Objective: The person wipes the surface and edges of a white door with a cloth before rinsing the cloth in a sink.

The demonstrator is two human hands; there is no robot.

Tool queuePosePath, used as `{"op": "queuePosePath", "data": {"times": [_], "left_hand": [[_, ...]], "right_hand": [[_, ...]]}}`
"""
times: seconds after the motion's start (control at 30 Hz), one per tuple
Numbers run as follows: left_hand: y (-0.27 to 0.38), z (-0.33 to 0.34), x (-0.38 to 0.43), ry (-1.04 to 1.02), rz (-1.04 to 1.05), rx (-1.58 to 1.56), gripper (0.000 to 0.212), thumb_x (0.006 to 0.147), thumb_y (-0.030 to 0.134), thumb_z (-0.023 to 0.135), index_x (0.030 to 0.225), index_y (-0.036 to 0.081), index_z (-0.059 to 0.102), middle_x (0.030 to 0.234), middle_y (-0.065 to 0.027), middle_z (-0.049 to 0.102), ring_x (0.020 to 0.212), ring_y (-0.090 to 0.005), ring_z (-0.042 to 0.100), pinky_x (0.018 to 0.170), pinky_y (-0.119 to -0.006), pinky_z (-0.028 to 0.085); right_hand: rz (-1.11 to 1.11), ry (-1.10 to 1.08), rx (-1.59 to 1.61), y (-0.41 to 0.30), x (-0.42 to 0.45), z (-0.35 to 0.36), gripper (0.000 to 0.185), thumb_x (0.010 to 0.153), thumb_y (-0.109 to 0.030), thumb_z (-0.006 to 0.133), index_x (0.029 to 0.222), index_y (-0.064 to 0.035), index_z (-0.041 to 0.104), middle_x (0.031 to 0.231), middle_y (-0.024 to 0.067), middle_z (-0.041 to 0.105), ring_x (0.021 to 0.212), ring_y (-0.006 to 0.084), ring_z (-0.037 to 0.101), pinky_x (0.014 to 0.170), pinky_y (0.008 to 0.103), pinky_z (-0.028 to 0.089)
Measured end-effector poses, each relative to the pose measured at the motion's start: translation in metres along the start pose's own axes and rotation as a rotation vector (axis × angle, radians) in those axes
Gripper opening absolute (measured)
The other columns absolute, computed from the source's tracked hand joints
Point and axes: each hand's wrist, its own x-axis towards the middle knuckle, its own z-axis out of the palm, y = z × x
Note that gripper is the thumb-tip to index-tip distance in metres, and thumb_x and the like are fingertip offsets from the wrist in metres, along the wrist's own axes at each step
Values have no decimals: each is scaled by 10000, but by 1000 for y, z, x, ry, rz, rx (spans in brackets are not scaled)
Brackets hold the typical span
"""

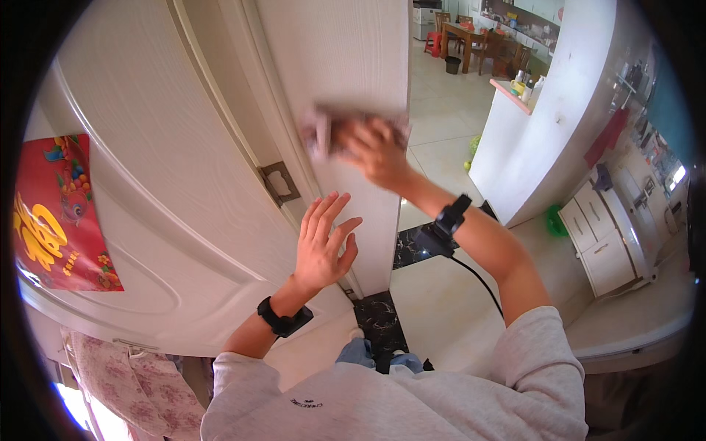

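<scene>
My right hand [380, 149] is spread over a crumpled pinkish-grey cloth [319, 132] against the white wood-grain panel [336, 49] of the doorway. Hand and cloth are blurred, and the fingertips are partly lost in the blur. Lower and to the left, my left hand [325, 242] is raised with its fingers apart and holds nothing. A brown metal strike plate [263, 173] is set in the door frame just above and left of those fingers. Whether the left fingertips touch the frame, I cannot tell.
At left, the white door [143, 110] bears a red poster [66, 220] with writing. A black marble threshold [380, 320] crosses the floor near my feet. On the right are a white wall end [513, 143], a drawer cabinet [601, 242] and a green basin [556, 221]. A cable [480, 275] hangs from my right wristband.
</scene>
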Motion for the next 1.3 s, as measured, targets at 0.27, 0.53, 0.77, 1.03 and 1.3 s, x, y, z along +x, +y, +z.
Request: {"op": "queuePosePath", "data": {"times": [0.27, 0.53, 0.77, 1.03, 1.3], "left_hand": [[-21, 73, 32, -106, 135, -235, 258, 677, -22, 552, 917, 72, 566, 1146, -111, 505, 1083, -307, 458, 901, -436, 357], [55, 232, 75, -355, 302, -691, 168, 710, -7, 580, 862, 63, 573, 991, -78, 575, 955, -279, 521, 820, -365, 406], [195, 334, 135, -610, 575, -1024, 109, 746, 61, 596, 854, 69, 585, 934, -57, 599, 882, -242, 554, 783, -333, 432], [390, 476, 201, -824, 746, -1023, 114, 781, 127, 572, 884, 80, 585, 981, -62, 583, 921, -254, 542, 816, -348, 415], [551, 591, 267, -934, 871, -1040, 161, 786, 202, 562, 892, 82, 584, 968, -89, 581, 904, -275, 539, 818, -375, 404]], "right_hand": [[268, -639, 389, -42, -189, 0, 338, 739, -89, 502, 1041, -206, 597, 1107, 27, 476, 1083, 196, 403, 907, 385, 290], [1417, -523, 368, -68, -352, -126, 486, 691, -6, 426, 1138, -162, 536, 1110, 144, 525, 994, 315, 484, 850, 409, 383], [2028, -425, 101, -76, -460, -268, 478, 709, 18, 373, 1124, -133, 555, 1113, 177, 518, 1031, 330, 475, 907, 366, 363], [2396, 181, -6, 16, -563, -423, 541, 685, 71, 343, 1163, -101, 530, 1191, 161, 489, 1118, 254, 451, 933, 271, 332], [2253, 815, 7, 157, -628, -552, 580, 679, 67, 378, 1242, -60, 439, 1227, 80, 461, 1055, 132, 447, 867, 199, 338]]}}
